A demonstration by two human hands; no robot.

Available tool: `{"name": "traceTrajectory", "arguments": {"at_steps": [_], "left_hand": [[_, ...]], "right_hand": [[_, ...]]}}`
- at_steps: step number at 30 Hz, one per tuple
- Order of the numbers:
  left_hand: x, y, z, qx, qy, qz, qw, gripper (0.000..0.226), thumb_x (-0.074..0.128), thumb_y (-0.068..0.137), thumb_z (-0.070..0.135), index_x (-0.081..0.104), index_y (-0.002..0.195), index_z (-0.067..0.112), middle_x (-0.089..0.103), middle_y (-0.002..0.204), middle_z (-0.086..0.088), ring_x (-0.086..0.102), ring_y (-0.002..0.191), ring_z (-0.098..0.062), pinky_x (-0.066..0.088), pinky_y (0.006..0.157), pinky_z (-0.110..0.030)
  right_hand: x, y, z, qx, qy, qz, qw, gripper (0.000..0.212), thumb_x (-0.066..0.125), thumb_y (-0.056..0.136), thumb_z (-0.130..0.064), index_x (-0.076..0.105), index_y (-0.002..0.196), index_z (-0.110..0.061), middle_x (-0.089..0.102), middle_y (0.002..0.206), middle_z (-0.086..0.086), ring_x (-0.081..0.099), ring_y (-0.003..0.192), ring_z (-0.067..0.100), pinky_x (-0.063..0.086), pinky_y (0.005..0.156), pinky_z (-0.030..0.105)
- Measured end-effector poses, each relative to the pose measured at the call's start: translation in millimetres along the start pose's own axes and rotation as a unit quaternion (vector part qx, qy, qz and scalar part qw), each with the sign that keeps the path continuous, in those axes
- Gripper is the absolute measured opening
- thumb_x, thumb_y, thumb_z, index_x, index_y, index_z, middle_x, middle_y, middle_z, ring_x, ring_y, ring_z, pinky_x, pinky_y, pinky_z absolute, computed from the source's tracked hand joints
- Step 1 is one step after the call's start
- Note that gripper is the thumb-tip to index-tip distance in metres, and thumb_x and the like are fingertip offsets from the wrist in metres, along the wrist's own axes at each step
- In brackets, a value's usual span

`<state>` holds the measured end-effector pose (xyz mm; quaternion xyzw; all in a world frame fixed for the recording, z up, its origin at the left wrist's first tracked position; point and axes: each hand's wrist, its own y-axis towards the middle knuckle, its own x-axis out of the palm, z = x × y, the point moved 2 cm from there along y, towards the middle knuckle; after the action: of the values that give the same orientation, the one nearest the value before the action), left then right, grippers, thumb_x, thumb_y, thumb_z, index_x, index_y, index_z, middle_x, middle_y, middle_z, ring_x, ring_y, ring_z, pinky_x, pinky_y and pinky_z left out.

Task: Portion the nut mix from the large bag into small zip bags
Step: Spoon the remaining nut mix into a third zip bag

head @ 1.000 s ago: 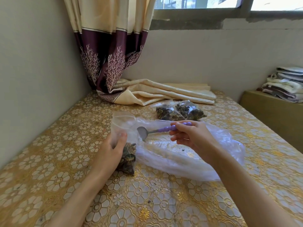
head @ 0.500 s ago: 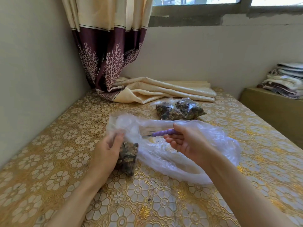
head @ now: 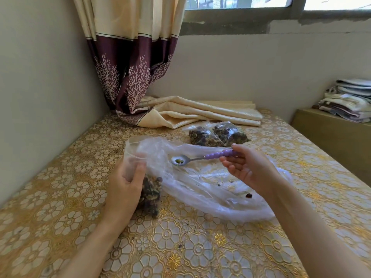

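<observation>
Fingers [head: 230, 164] of the right hand [head: 248, 169] pinch the beaded purple handle of a spoon [head: 200, 157], thumb on top and the other fingers loosely curled beneath it. The spoon lies nearly level, its metal bowl pointing toward the person's left and carrying a few small green and brown pieces of nut mix. It hovers over the large bag [head: 210, 185], a clear, crumpled plastic bag spread flat on the table [head: 70, 197]; only a few crumbs and one dark piece show inside it near the right wrist.

To the left, the left hand [head: 125, 187] grips a small zip bag [head: 149, 187] around its middle, thumb on the near side and fingers wrapped behind, keeping it upright with its base on the table. The lower part of the bag is packed with dark nut mix; the clear upper part rises above the hand, just beside the mouth of the large bag. Whether its top is open I cannot tell through the blurred plastic.

Farther back on the table lie two filled zip bags [head: 217, 133], touching side by side. Behind them the hem of a cream and maroon curtain [head: 136, 77] pools on the gold, flower-patterned tabletop. Folded cloths [head: 349, 101] are stacked on a low cabinet [head: 331, 137] at the far right.
</observation>
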<state>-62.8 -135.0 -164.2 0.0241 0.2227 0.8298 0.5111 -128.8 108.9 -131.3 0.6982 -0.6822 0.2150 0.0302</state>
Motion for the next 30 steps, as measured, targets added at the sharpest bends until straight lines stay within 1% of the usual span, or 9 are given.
{"name": "traceTrajectory", "arguments": {"at_steps": [2,5,10,14,18,22,24,27,30], "left_hand": [[-0.4,0.7,-0.8,0.008,0.015,-0.008,1.0,0.009,0.055,0.086,0.04,0.057,0.095,0.042,0.062,0.109,0.004,0.06,0.098,-0.007,0.047,0.083,-0.028],[2.0,-0.6,0.4,-0.003,-0.003,-0.039,0.999,0.024,0.059,0.077,0.046,0.055,0.1,0.04,0.062,0.112,0.003,0.062,0.101,-0.013,0.05,0.087,-0.038],[6.6,-2.7,1.9,-0.005,0.004,-0.051,0.999,0.042,0.061,0.065,0.054,0.051,0.103,0.037,0.067,0.096,0.004,0.065,0.088,-0.006,0.052,0.078,-0.032],[7.5,-1.2,2.1,-0.003,0.012,-0.051,0.999,0.041,0.062,0.066,0.05,0.046,0.102,0.037,0.066,0.102,0.003,0.062,0.094,-0.007,0.049,0.084,-0.032],[6.8,-0.3,-0.4,-0.007,-0.001,-0.056,0.998,0.046,0.064,0.063,0.055,0.046,0.1,0.035,0.065,0.098,0.0,0.062,0.093,-0.01,0.048,0.08,-0.028],[6.0,0.8,-2.5,-0.017,-0.023,-0.05,0.998,0.055,0.066,0.06,0.057,0.047,0.099,0.023,0.061,0.099,-0.017,0.061,0.088,-0.018,0.048,0.069,-0.02],[6.5,1.4,-2.4,-0.018,-0.036,-0.042,0.998,0.057,0.067,0.059,0.056,0.049,0.099,0.02,0.064,0.097,-0.009,0.063,0.085,-0.01,0.047,0.066,-0.016],[6.0,1.0,-2.1,-0.015,-0.043,-0.033,0.998,0.055,0.067,0.058,0.056,0.052,0.098,0.021,0.066,0.095,-0.001,0.063,0.081,-0.001,0.045,0.063,-0.007],[5.6,0.7,-4.7,-0.02,-0.029,-0.042,0.998,0.06,0.067,0.062,0.057,0.051,0.102,0.016,0.063,0.1,-0.016,0.062,0.092,-0.024,0.053,0.075,-0.03]], "right_hand": [[-0.7,-0.9,-2.6,-0.022,-0.021,0.004,1.0,0.03,0.048,0.096,-0.015,0.061,0.075,0.002,0.066,0.054,0.01,0.06,0.043,0.012,0.047,0.04,0.016],[-1.7,-3.3,-8.8,-0.054,-0.031,0.014,0.998,0.03,0.049,0.096,-0.017,0.061,0.073,-0.001,0.066,0.053,0.008,0.06,0.044,0.011,0.047,0.04,0.016],[4.5,-13.7,-25.2,-0.144,-0.015,0.0,0.99,0.034,0.048,0.097,-0.022,0.061,0.072,-0.004,0.068,0.058,0.006,0.059,0.045,0.008,0.046,0.042,0.015],[20.0,-28.5,-34.8,-0.185,0.023,-0.031,0.982,0.035,0.05,0.096,-0.023,0.064,0.07,-0.004,0.069,0.061,0.008,0.06,0.048,0.01,0.05,0.047,0.016],[39.2,-47.6,-36.3,-0.226,0.0,-0.126,0.966,0.032,0.048,0.097,-0.021,0.065,0.077,-0.004,0.073,0.077,0.014,0.062,0.055,0.012,0.052,0.052,0.017],[50.8,-58.5,-32.8,-0.232,-0.068,-0.196,0.95,0.02,0.047,0.096,-0.013,0.065,0.09,-0.006,0.073,0.084,0.011,0.063,0.063,0.016,0.049,0.052,0.02],[51.5,-58.7,-32.8,-0.224,-0.087,-0.218,0.946,0.019,0.045,0.096,-0.011,0.061,0.101,-0.003,0.072,0.096,0.016,0.063,0.067,0.018,0.048,0.053,0.021],[49.5,-58.5,-35.4,-0.232,-0.091,-0.224,0.942,0.02,0.042,0.096,-0.009,0.06,0.102,-0.002,0.072,0.097,0.016,0.061,0.068,0.019,0.047,0.055,0.022],[43.1,-55.9,-40.2,-0.244,-0.059,-0.18,0.951,0.02,0.043,0.097,-0.011,0.061,0.096,-0.002,0.074,0.082,0.01,0.061,0.062,0.016,0.046,0.052,0.02]]}}
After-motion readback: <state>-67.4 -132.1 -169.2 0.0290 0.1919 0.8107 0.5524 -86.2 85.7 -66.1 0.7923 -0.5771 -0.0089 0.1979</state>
